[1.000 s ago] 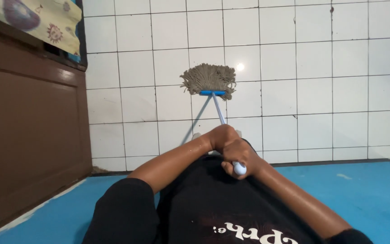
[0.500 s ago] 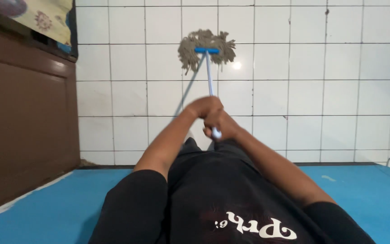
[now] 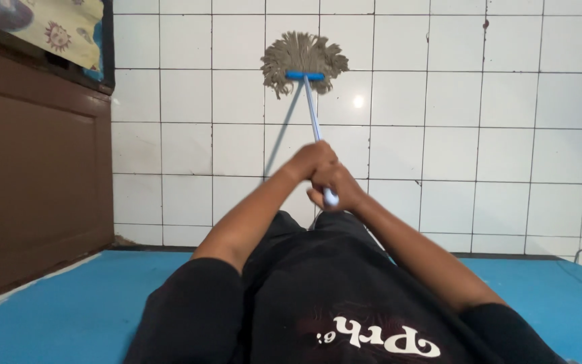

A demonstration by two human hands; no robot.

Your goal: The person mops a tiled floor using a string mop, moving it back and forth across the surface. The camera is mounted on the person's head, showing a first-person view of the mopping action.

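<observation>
nearest: black printed shirt (image 3: 331, 296) at 6 o'clock, over blue floor (image 3: 69, 317). both arms extended. right hand (image 3: 342, 190) and left hand (image 3: 311, 160) wrapped tight, stacked, on the light-blue thin mop handle (image 3: 313, 121). grey string mop head (image 3: 302, 59) pressed on white tiled wall (image 3: 479, 108) at 12 o'clock. brown wooden panel (image 3: 35, 175) at 9 o'clock.

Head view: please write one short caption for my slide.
Both hands, left and right, grip a mop pressed against the white tiled wall.
</observation>
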